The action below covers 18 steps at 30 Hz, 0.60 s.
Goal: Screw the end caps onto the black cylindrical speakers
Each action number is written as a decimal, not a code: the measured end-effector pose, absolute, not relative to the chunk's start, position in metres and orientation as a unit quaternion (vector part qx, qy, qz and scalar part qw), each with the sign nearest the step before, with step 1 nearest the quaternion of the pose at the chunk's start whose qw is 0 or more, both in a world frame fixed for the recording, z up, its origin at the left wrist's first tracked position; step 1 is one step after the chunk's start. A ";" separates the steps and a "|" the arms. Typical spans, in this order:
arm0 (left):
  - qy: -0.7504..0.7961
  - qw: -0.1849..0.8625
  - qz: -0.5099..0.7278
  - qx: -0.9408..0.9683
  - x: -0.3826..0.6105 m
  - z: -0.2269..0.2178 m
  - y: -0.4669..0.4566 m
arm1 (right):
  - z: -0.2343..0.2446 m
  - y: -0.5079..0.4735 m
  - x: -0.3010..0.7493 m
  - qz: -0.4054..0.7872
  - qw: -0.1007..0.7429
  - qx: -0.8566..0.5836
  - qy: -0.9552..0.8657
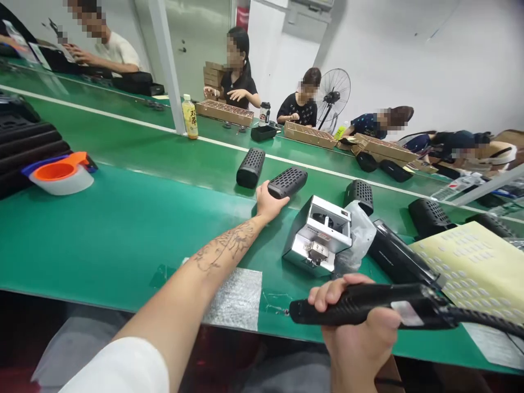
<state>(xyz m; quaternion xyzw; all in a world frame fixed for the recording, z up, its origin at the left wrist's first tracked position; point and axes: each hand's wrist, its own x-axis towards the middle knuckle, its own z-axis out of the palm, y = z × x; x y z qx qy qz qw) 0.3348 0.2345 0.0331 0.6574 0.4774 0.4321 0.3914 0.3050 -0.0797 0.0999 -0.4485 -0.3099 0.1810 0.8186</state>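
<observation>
My left hand (pixel 268 203) reaches far out over the green conveyor belt (pixel 123 229) and grips one end of a black perforated speaker shell (pixel 289 182) lying on its side. Close to me at the belt's near edge, my right hand (pixel 360 327) is wrapped round a black electric screwdriver (pixel 368 307) held level, its tip pointing left and its cable trailing right. A small metal screw feeder (pixel 317 234) stands between the two hands.
More black shells lie along the belt (pixel 250 167), (pixel 360 195), (pixel 429 217). A label sheet (pixel 475 267) lies at right, a bubble-wrap pad (pixel 235 297) near me, a tape dispenser (pixel 61 173) and black trays at left. Several people work across the belt beside cardboard trays, a bottle (pixel 189 117) and a fan (pixel 333 93).
</observation>
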 end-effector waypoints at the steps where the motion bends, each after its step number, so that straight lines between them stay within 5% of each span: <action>1: 0.476 0.384 0.432 0.663 0.351 0.034 0.242 | 0.095 -0.081 0.303 0.194 0.823 -0.445 -0.296; 11: 0.526 0.206 0.462 0.683 0.339 0.024 0.307 | 0.066 -0.103 0.328 0.245 0.830 -0.436 -0.249; 18: 0.591 0.381 0.410 0.581 0.289 0.052 0.344 | 0.071 -0.103 0.311 0.241 0.828 -0.440 -0.250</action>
